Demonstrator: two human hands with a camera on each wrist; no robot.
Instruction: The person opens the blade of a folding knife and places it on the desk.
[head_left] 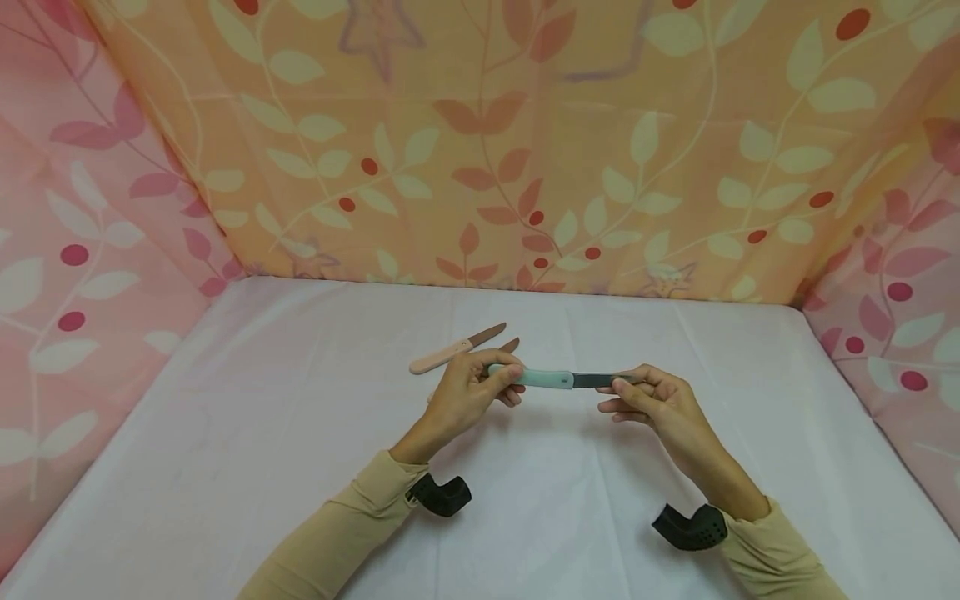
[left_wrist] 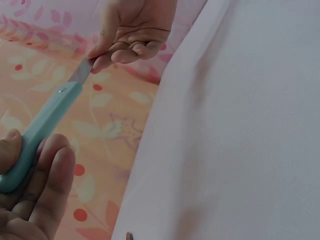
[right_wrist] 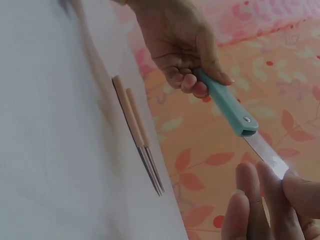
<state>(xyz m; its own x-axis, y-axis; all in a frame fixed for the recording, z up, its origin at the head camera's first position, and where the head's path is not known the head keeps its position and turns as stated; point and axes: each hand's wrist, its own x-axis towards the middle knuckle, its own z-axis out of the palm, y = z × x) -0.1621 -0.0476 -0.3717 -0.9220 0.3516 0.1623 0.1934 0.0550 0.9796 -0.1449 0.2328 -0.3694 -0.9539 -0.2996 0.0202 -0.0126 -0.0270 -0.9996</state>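
A knife with a teal handle (head_left: 546, 379) is held level above the white table, its blade pointing right. The left hand (head_left: 468, 387) grips the rear of the handle between thumb and fingers. At the other end, the right hand (head_left: 656, 400) pinches the blade (right_wrist: 270, 159) near its tip between thumb and fingertips. Behind the left hand, a knife with a peach handle (head_left: 441, 357) lies on the table, blade toward the upper right. A second peach-handled knife (right_wrist: 138, 117) lies beside it, mostly hidden by the left hand in the head view.
The white-covered table (head_left: 337, 517) is bordered by an orange leaf-print curtain (head_left: 480, 150) at the back and pink printed curtains (head_left: 75, 292) at the sides. Black wrist devices (head_left: 442, 496) sit by both tan sleeves (head_left: 345, 533).
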